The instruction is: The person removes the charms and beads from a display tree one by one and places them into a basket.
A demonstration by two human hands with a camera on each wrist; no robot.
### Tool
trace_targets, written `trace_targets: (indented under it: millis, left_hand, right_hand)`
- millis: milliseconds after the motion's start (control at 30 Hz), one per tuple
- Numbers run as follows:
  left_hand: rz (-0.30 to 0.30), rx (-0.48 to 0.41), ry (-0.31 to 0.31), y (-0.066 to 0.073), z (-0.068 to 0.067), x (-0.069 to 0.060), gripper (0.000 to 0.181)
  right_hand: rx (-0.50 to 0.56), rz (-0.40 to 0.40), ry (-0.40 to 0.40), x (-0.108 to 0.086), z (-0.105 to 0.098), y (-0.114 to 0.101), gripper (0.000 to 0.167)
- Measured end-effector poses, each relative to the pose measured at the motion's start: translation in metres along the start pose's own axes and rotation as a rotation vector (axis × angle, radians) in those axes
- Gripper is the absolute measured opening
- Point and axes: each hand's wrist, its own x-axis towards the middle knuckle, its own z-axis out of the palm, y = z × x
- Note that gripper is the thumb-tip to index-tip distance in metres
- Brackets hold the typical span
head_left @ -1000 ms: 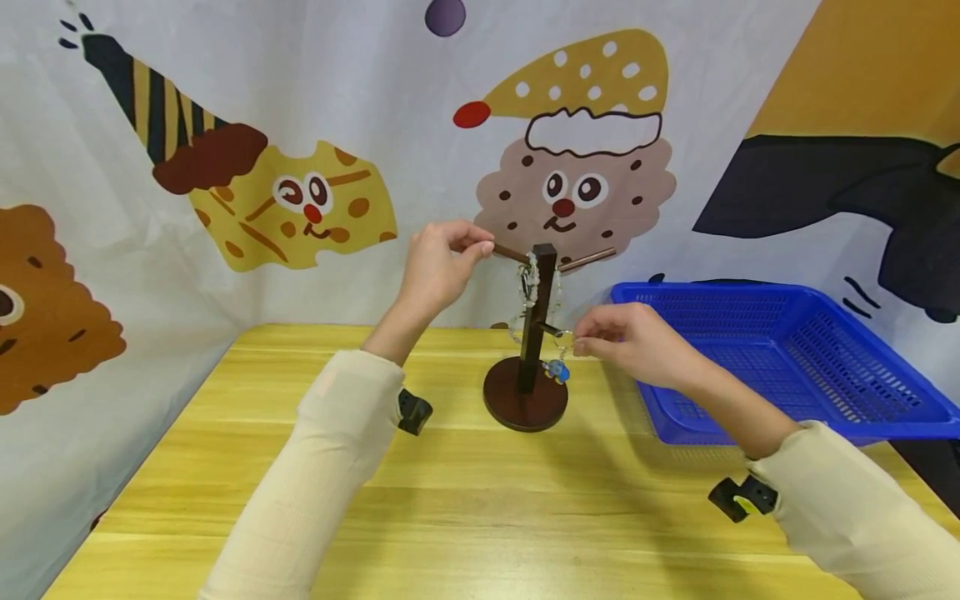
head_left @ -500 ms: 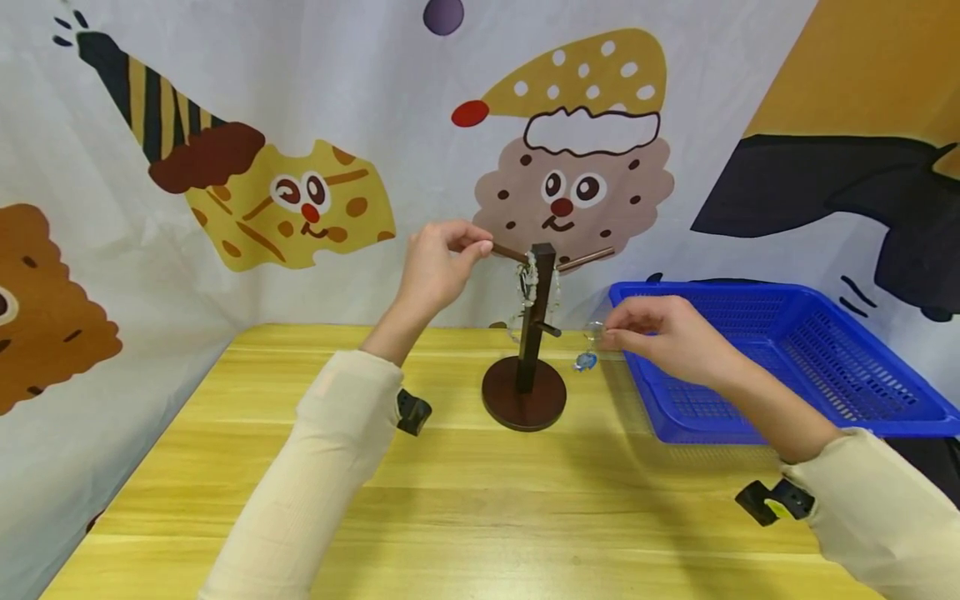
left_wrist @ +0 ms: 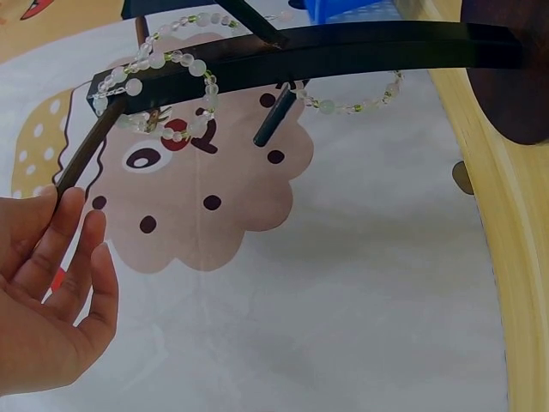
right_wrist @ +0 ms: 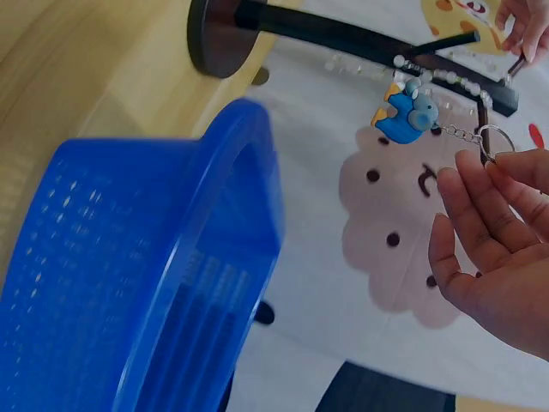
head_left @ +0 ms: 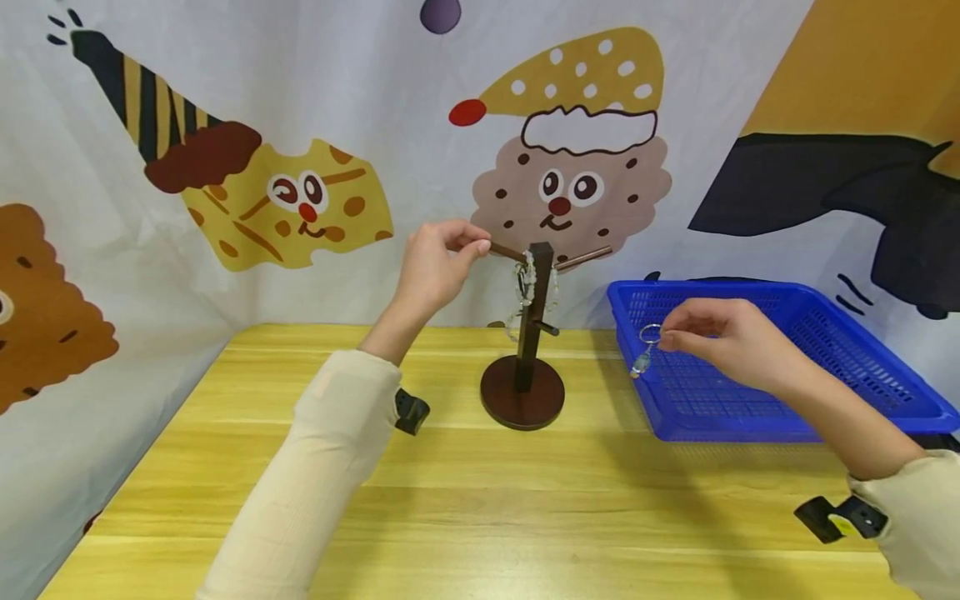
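A dark wooden stand (head_left: 529, 333) with short pegs rises from a round base on the table. My left hand (head_left: 442, 265) pinches the tip of its upper left peg (left_wrist: 84, 153) between thumb and fingers. Pale beaded bracelets (left_wrist: 210, 96) hang on the stand. To the right, my right hand (head_left: 723, 340) pinches the metal ring of a keychain (right_wrist: 405, 116) with a small blue figure dangling from a short chain. In the head view the keychain hangs in front of the basket's left rim, apart from the stand.
A blue plastic basket (head_left: 656, 421) with perforated walls stands at the right of the wooden table (head_left: 480, 517). Behind the table hangs a white cloth (head_left: 330, 75) printed with cartoon food. A lower peg (head_left: 550, 328) juts forward from the stand.
The keychain has come off the lower peg, and my right hand has carried it rightward to the basket's near left side. My left hand stays on the upper peg.
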Motion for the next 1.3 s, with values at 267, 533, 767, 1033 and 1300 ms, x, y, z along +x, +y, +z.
trace_targets:
  millis: [267, 533, 767, 1033, 1300]
  left_hand:
    - [-0.011, -0.003, 0.003, 0.000, -0.001, -0.001, 0.015]
    - [-0.004, -0.009, 0.004, 0.000, -0.001, -0.002, 0.015]
    - [0.010, -0.010, 0.007, -0.001, 0.001, -0.001, 0.016]
    - [0.009, -0.010, 0.005, -0.001, 0.001, -0.001, 0.016]
    - [0.020, -0.008, 0.010, -0.001, -0.001, -0.002, 0.015]
  right_hand:
    - [-0.021, 0.065, 0.009, -0.014, -0.010, 0.026, 0.009]
    - [-0.055, 0.087, 0.009, -0.030, -0.007, 0.056, 0.009]
    - [-0.061, 0.086, 0.002, -0.043, 0.004, 0.076, 0.008]
    - [-0.048, 0.110, -0.032, -0.043, 0.006, 0.079, 0.007]
    - [-0.053, 0.137, -0.078, -0.031, -0.003, 0.064, 0.010]
